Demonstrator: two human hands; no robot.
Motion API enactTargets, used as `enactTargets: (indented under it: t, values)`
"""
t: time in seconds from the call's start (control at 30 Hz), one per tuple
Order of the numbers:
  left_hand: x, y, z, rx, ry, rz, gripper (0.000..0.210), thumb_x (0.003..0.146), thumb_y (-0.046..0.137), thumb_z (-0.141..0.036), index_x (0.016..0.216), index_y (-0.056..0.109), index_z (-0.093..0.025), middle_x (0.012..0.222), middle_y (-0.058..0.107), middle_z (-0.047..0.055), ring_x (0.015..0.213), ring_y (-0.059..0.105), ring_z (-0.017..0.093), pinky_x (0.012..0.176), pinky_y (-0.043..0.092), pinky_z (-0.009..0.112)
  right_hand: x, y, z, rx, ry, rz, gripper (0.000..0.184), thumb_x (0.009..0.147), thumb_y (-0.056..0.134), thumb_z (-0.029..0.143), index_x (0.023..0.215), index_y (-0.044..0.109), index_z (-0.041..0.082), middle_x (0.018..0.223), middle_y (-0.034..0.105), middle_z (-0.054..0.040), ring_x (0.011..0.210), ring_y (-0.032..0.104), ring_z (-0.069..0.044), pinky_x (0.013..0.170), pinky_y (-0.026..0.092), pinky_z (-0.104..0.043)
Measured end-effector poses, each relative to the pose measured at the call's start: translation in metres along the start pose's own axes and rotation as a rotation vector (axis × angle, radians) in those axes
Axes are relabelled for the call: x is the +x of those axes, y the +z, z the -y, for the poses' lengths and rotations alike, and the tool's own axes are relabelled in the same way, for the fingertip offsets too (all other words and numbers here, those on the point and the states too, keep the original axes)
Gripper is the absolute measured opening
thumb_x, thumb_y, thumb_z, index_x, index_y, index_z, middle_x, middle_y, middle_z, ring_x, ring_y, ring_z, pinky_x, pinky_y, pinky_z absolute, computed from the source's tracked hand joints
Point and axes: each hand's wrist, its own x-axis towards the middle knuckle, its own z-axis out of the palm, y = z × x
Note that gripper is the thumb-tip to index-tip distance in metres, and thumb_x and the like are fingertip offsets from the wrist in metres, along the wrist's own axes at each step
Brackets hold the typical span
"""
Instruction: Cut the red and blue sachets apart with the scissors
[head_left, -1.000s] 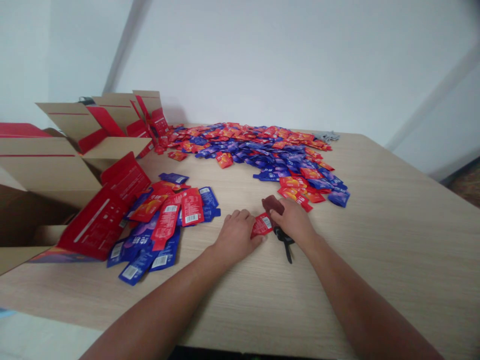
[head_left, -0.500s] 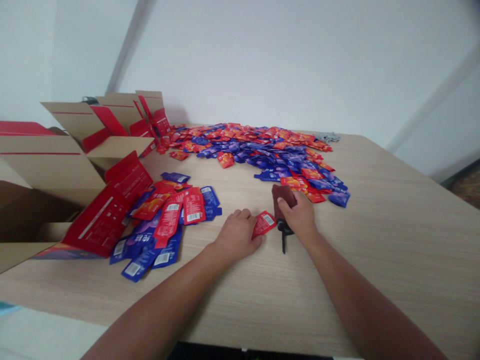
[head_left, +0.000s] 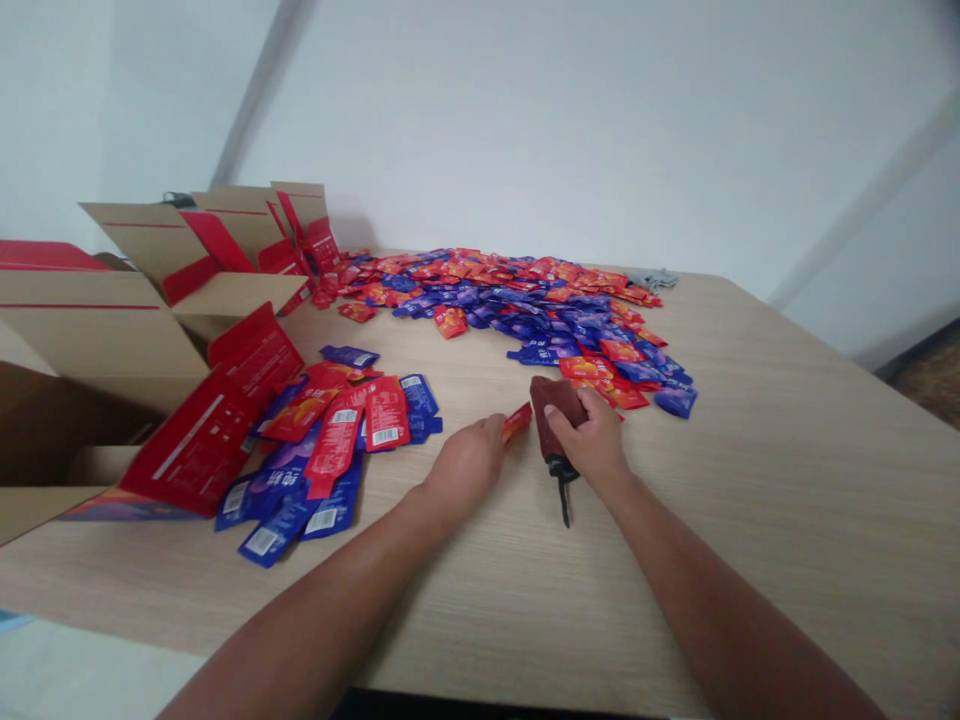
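Observation:
My left hand is closed on one end of a red sachet, which is tilted up on edge off the wood-grain table. Just right of it, my right hand grips a dark maroon folded umbrella with a black end and a short strap hanging toward me. The umbrella is close to the sachet's tip; whether they touch I cannot tell. To the left of my left hand lies a loose pile of red and blue sachets, several with barcodes facing up.
A long heap of red and blue sachets spreads across the back of the table. Open cardboard boxes with red printed flaps line the left side. A grey cloth-like item lies at the back right.
My left hand has picked the red sachet up from lying flat and turned it on edge. My right hand has shifted slightly left and nearer with the umbrella.

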Motion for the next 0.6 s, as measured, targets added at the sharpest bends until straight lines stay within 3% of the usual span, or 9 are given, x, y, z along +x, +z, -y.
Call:
enactTargets:
  t: [0.1,0.2,0.3,0.43,0.5,0.6]
  values:
    - [-0.004,0.002,0.000,-0.114,-0.059,-0.012,0.036,0.107,0.047,-0.028,0.142,0.051,-0.023,0.108,0.078,0.009,0.098,0.076,0.024,0.081,0.053,0.031,0.000,-0.002,0.003,0.025,-0.016,-0.059,0.021,0.089,0.072,0.039,0.083,0.060,0.023,0.078,0.056,0.0019,0.072,0.051,-0.018,0.070,0.041,-0.033]
    - [-0.008,0.000,-0.003,-0.046,-0.111,0.006,0.038,0.105,0.053,-0.038,0.140,0.054,-0.023,0.110,0.077,0.011,0.100,0.075,0.027,0.082,0.053,0.033,-0.001,-0.004,0.006,0.090,-0.028,-0.014,0.017,0.090,0.071,0.038,0.088,0.062,0.023,0.079,0.056,0.0021,0.072,0.052,-0.018,0.069,0.042,-0.032]
    - [-0.010,-0.003,-0.005,0.097,-0.130,0.031,0.034,0.102,0.055,-0.048,0.126,0.064,-0.024,0.117,0.072,0.012,0.098,0.074,0.028,0.078,0.053,0.034,-0.005,-0.003,0.010,0.105,-0.099,0.176,0.015,0.089,0.071,0.034,0.087,0.060,0.023,0.081,0.058,0.0011,0.075,0.054,-0.019,0.069,0.043,-0.032]
    - [-0.008,-0.005,-0.005,0.120,-0.107,0.054,0.029,0.102,0.054,-0.043,0.117,0.069,-0.024,0.113,0.069,0.009,0.090,0.073,0.022,0.072,0.051,0.030,-0.010,0.002,0.015,-0.012,-0.218,0.512,0.011,0.089,0.070,0.031,0.092,0.062,0.023,0.093,0.064,-0.0023,0.084,0.059,-0.020,0.075,0.042,-0.032]
    - [-0.007,-0.005,-0.004,0.112,-0.082,0.057,0.027,0.103,0.053,-0.041,0.111,0.070,-0.023,0.110,0.068,0.008,0.090,0.073,0.022,0.072,0.051,0.030,-0.011,0.004,0.016,-0.102,-0.187,0.581,0.011,0.091,0.070,0.031,0.095,0.064,0.023,0.095,0.066,-0.0027,0.086,0.060,-0.020,0.075,0.041,-0.032]
    - [-0.007,-0.005,-0.002,0.107,-0.053,0.067,0.026,0.102,0.054,-0.040,0.112,0.071,-0.023,0.113,0.068,0.009,0.094,0.072,0.022,0.075,0.053,0.031,-0.011,0.007,0.014,-0.190,-0.124,0.589,0.012,0.092,0.070,0.034,0.095,0.066,0.023,0.095,0.067,-0.0030,0.087,0.061,-0.021,0.075,0.041,-0.032]
